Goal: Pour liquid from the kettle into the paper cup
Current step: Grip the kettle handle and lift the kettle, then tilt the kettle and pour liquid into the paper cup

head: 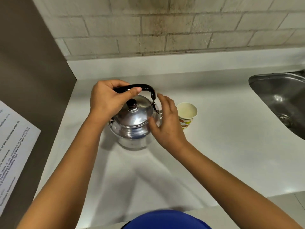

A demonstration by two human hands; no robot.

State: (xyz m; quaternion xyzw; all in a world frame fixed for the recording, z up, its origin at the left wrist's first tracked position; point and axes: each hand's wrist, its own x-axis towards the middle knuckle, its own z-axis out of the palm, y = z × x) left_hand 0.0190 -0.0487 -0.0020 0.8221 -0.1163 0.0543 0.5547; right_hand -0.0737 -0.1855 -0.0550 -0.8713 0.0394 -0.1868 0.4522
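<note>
Two bare hands work at a metal kettle [133,123] that sits on a white counter [214,146], a little left of the middle of the view. The left hand [107,100] comes in from about 7 o'clock and is closed around the black handle [142,87] arching over the kettle, fingers curled over the top of it and the thumb lying along its near side. The right hand [165,119] reaches in from about 5 o'clock and is open, fingers spread and slightly bent, palm turned toward the kettle's right flank; its thumb seems to touch the shiny body near the lid's edge, though whether it presses there I cannot tell. The kettle stands upright with its lid on, and a dark knob [132,103] crowns the lid.

At 3 o'clock from the kettle, just past the right hand, stands a paper cup [187,113], upright, its mouth open to the camera and its side printed with coloured patches. The hand partly hides its left edge.

At the far right, around 2 o'clock, the steel sink [280,96] is set into the counter. A tiled wall [165,30] runs along the back at 12 o'clock, and a printed paper sheet [13,154] shows at 9 o'clock on a brown panel.
</note>
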